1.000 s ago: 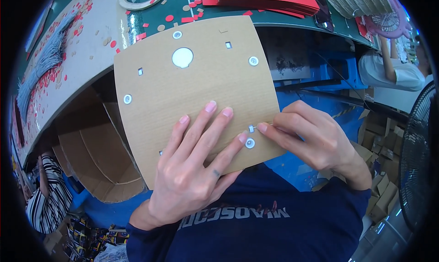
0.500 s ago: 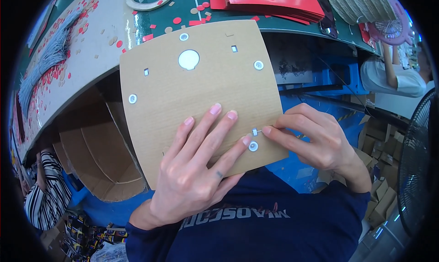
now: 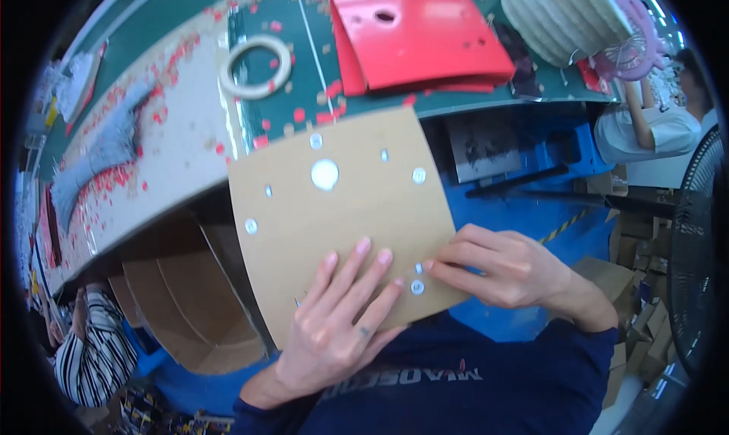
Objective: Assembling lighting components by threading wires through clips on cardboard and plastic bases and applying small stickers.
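A tan cardboard panel [image 3: 342, 207] lies tilted before me, its far edge against the bench. It has a large round hole [image 3: 325, 174], small rectangular slots and several white round pieces along its edges. My left hand [image 3: 334, 325] rests on the panel's near part with fingers stretched out, the thumb by its near edge. My right hand [image 3: 501, 272] pinches at the panel's right side, fingertips beside a small slot [image 3: 418, 269]. Just below that slot sits a white round piece [image 3: 417, 288]. Whatever those fingertips hold is too small and blurred to make out.
On the green bench [image 3: 296, 70] are a tape roll [image 3: 256, 67], red sheets [image 3: 425, 33], a large pale spool [image 3: 566, 21], a pink fan [image 3: 630, 44], grey wire ties [image 3: 102, 150] and scattered scraps. A cardboard box [image 3: 190, 291] stands below left; a black fan [image 3: 699, 245] is right. Other people sit both sides.
My view has tilted up, so the bench shows more and the panel sits lower. Both hands keep their places on the panel. A thin piece at my right fingertips no longer shows clearly.
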Tool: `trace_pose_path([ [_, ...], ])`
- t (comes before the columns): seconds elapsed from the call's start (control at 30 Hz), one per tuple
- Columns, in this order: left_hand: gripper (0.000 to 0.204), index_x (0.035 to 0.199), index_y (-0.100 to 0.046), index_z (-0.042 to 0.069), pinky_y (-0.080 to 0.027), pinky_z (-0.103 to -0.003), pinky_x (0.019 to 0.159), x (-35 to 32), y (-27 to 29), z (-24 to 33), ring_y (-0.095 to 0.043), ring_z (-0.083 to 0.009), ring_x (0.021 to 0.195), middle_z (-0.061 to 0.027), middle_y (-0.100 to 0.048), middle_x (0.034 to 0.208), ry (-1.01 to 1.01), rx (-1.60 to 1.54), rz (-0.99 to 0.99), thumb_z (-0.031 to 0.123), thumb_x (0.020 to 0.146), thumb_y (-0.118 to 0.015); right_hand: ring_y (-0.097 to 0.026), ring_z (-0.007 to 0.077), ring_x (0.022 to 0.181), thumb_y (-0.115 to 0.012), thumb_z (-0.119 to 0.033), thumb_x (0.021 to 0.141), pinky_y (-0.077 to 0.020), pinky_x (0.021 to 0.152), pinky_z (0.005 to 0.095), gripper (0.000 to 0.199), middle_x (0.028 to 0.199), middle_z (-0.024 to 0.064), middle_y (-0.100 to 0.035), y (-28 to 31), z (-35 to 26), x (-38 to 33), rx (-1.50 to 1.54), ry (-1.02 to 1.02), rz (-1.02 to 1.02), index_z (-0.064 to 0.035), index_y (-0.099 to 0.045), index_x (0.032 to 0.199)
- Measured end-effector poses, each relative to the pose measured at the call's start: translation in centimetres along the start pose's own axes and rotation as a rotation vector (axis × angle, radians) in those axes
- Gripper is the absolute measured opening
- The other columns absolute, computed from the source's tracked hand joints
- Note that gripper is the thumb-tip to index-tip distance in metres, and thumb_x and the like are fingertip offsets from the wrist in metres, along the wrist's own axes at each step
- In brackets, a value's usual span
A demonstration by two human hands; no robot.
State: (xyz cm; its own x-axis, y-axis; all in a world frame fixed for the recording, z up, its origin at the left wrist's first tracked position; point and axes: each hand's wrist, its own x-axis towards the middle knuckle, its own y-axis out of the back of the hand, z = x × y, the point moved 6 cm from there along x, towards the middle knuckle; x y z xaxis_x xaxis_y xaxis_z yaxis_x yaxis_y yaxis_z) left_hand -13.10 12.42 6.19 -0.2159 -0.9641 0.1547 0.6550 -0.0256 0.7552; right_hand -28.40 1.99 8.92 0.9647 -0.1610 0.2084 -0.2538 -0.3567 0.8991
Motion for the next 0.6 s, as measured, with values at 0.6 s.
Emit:
trace_pose_path([
  [0.6, 0.098, 0.150, -0.045, -0.003, -0.047, -0.055, 0.107, 0.7, 0.1, -0.3, -0.057, -0.0355, 0.135, -0.0153, -0.059, 0.145, 0.045, 0.015, 0.022, 0.032, 0.071, -0.092, -0.067, 0.0198, 0.080, -0.067, -0.009, 0.076, -0.0532, 0.063, 0.0278, 0.031, 0.095, 0.0117, -0.067, 0.0, 0.0, -1.8, -0.330, 0.066, -0.010, 0.0067, -0.069, 0.102],
])
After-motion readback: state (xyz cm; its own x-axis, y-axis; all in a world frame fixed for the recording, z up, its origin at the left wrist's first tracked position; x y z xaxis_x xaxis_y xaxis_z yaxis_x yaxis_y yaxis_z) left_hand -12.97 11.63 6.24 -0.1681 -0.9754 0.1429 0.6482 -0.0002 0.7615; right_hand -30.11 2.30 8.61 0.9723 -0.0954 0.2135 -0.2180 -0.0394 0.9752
